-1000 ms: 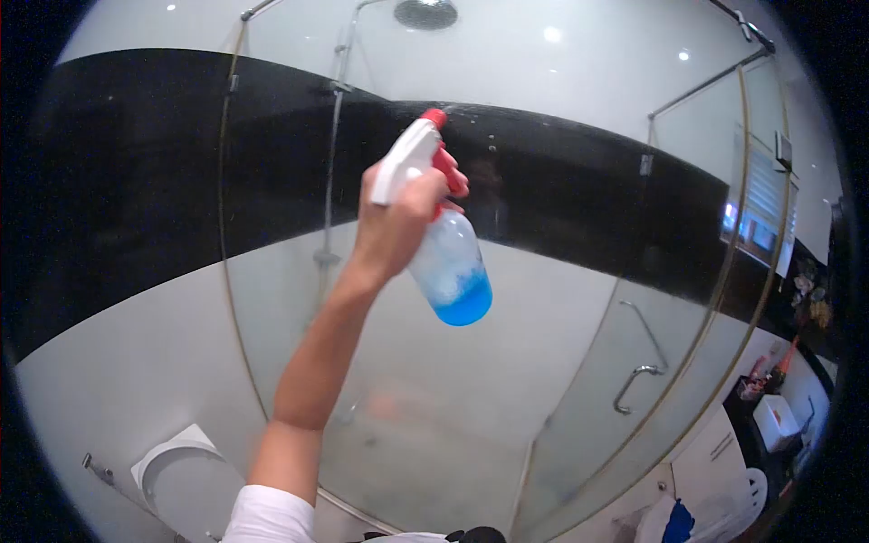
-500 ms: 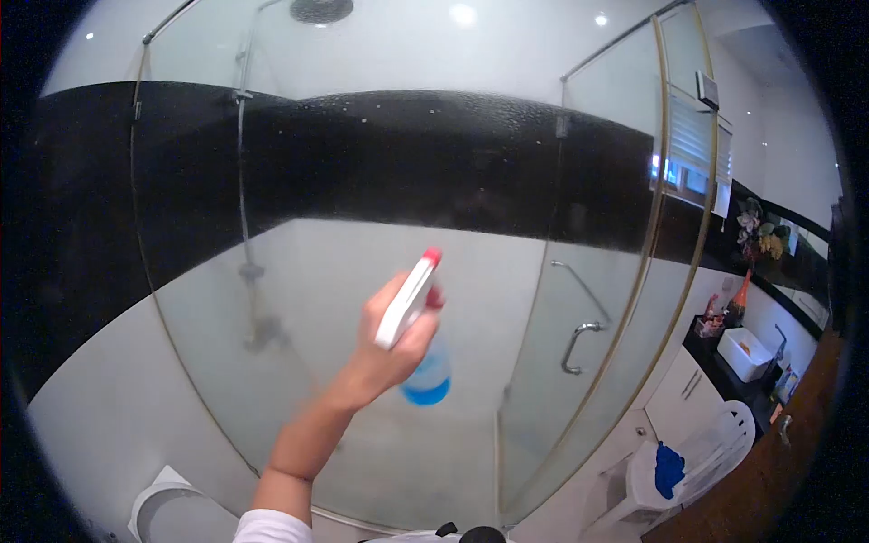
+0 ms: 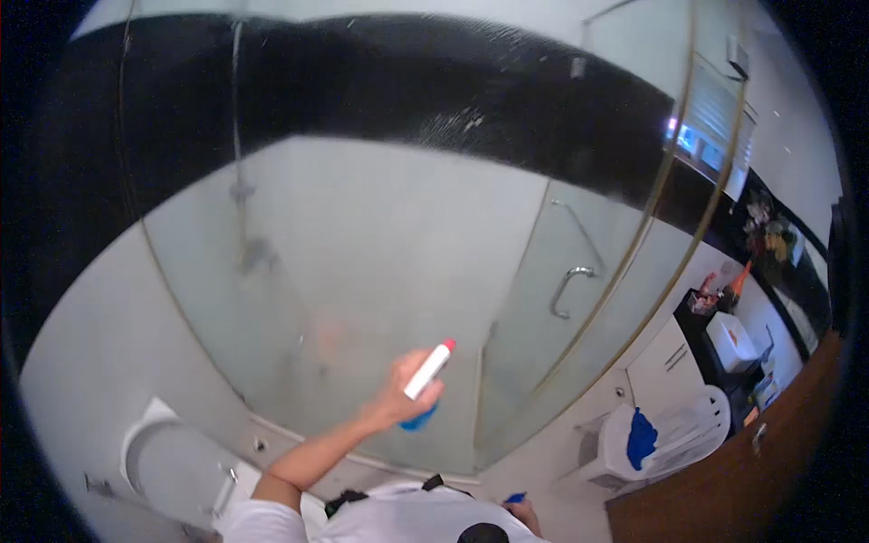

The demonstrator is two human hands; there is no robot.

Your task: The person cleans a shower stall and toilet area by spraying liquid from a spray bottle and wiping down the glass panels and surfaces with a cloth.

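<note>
My left hand (image 3: 405, 391) is closed round the neck of a spray bottle with a white head (image 3: 428, 369) and a red nozzle. Blue liquid (image 3: 418, 419) shows just below the hand. The nozzle points at the glass shower panel (image 3: 380, 253), whose upper part bears wet streaks (image 3: 471, 118). At the bottom edge, my right hand (image 3: 523, 514) is partly visible, closed on a small blue item (image 3: 515, 498) too small to identify.
A toilet (image 3: 176, 466) stands at lower left. On the right are the door handle (image 3: 570, 291), a white plastic chair (image 3: 670, 439) with a blue cloth (image 3: 642, 439), a white basin (image 3: 731, 342) on a dark counter and a brown door (image 3: 697, 480).
My left hand has come down with the spray bottle, from high before the black band to the lower glass. The view has tilted down, and my right hand now shows at the bottom.
</note>
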